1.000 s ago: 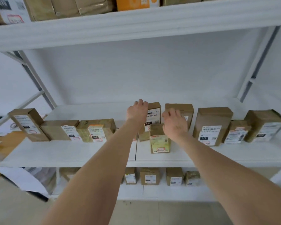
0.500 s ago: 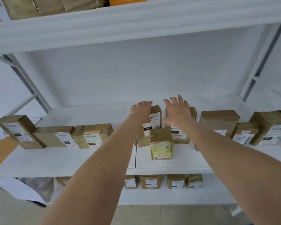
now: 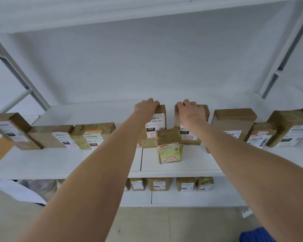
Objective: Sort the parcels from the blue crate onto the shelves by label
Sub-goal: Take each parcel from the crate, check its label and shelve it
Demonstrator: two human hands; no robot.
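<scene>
Nine brown cardboard boxes (image 3: 51, 137) with white labels stand on the flat white shelf (image 3: 59, 163). Three lie left of the left hand (image 3: 145, 107), whose fingers curl over the top of the 060 box (image 3: 156, 123). A small taped box (image 3: 170, 149) stands in front, between the hands. The right hand (image 3: 191, 111) clasps the top of the 010 box (image 3: 189, 135), with three more boxes to its right. A corner of the blue ribbed crate (image 3: 257, 234) shows below the right forearm
</scene>
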